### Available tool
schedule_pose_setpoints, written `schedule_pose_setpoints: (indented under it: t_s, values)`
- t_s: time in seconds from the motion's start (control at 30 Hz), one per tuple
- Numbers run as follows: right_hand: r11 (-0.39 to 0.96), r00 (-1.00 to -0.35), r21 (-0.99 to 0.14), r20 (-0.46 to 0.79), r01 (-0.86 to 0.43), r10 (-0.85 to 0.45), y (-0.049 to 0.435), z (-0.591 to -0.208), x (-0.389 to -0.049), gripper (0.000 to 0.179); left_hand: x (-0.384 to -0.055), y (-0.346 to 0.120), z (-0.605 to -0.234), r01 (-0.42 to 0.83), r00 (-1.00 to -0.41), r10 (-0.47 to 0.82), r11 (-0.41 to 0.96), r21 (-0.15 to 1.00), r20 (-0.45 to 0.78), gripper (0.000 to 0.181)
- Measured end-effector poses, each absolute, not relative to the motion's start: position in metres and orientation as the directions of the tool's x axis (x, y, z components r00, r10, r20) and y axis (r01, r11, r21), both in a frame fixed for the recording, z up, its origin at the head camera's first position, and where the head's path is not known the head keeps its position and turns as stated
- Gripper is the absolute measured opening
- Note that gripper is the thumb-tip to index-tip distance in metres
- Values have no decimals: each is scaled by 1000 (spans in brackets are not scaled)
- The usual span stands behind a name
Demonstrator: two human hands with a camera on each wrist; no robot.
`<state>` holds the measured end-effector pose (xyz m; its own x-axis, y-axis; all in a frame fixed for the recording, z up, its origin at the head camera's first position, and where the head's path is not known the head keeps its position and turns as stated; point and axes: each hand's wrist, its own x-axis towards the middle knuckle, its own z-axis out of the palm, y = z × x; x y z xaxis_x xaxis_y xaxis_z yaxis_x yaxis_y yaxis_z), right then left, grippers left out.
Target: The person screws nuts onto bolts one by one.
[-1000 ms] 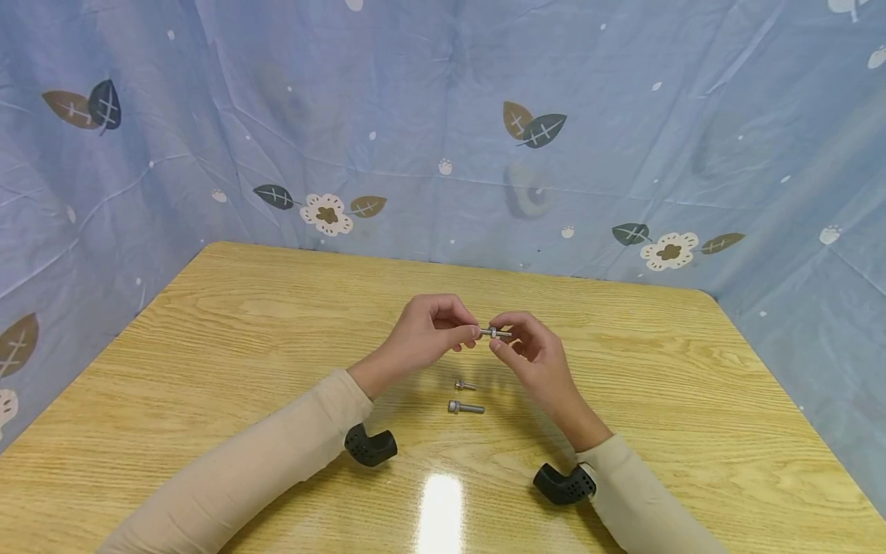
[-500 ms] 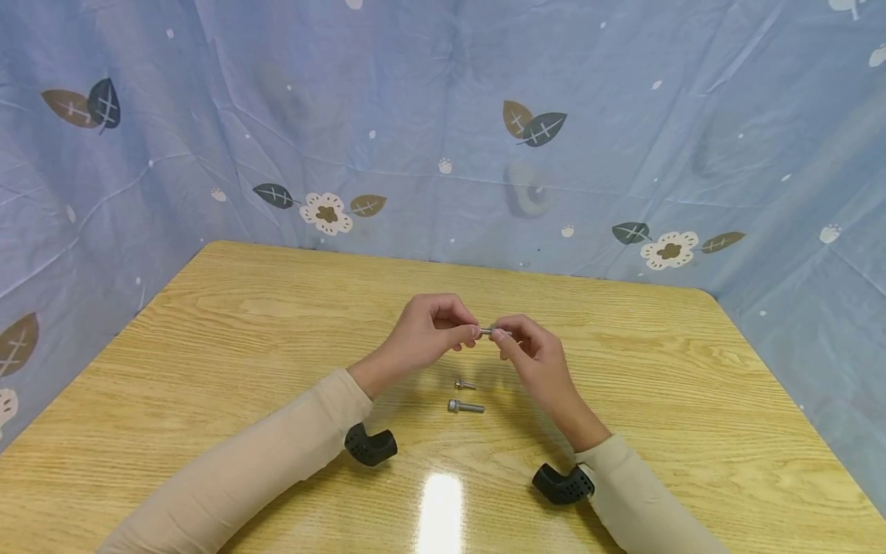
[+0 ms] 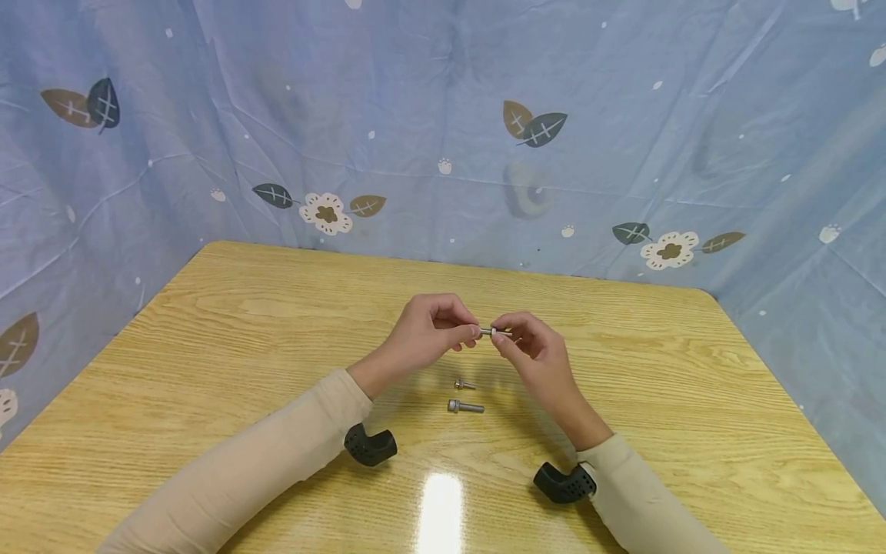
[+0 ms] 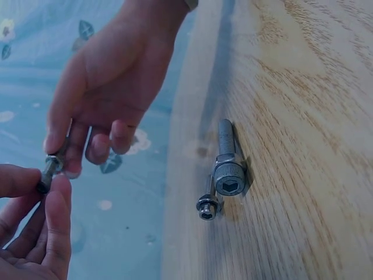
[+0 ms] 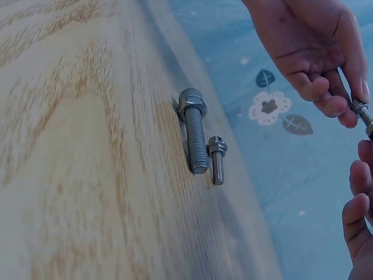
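In the head view my left hand (image 3: pixel 431 329) pinches the head end of a metal bolt (image 3: pixel 486 332) held level above the table. My right hand (image 3: pixel 538 358) has its thumb and forefinger at the hex nut (image 3: pixel 494 332) partway along the shank, whose free end points right. The left wrist view shows the nut (image 4: pixel 54 162) between the two hands' fingertips. Below the hands lie two socket head bolts: a small one (image 3: pixel 464 385) and a thicker one (image 3: pixel 466 406). Each carries a nut close against its head, seen clearly on the thick bolt (image 5: pixel 195 131) in the right wrist view.
The wooden table (image 3: pixel 277 308) spreads under both arms. A blue curtain (image 3: pixel 443 115) with leaf and flower prints hangs behind it. A black curved mount (image 3: pixel 371 445) sits at the left wrist and a similar black mount (image 3: pixel 564 484) at the right.
My right thumb and fingers have shifted slightly about the nut, covering it half a second ago and showing it again now. The left hand and the two lying bolts stay put.
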<state>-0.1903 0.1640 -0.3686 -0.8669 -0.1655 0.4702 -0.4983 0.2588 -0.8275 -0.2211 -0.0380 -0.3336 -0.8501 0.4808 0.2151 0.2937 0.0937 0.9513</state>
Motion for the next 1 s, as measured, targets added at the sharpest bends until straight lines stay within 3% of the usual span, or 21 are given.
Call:
schedule_pose_setpoints:
  t_s: [0.23, 0.47, 1.0]
  values:
    - [278, -890, -846, 420, -455, -179, 165, -369, -190, 13, -220, -37, -334, 304, -849, 479, 101, 947, 221, 4]
    - [214, -851, -826, 485, -522, -202, 164, -367, -190, 22, -220, -37, -333, 293, -858, 469, 107, 950, 212, 4]
    - [229, -868, -839, 459, -494, -192, 164, -369, -189, 17, -220, -37, -335, 295, -854, 475, 100, 950, 215, 4]
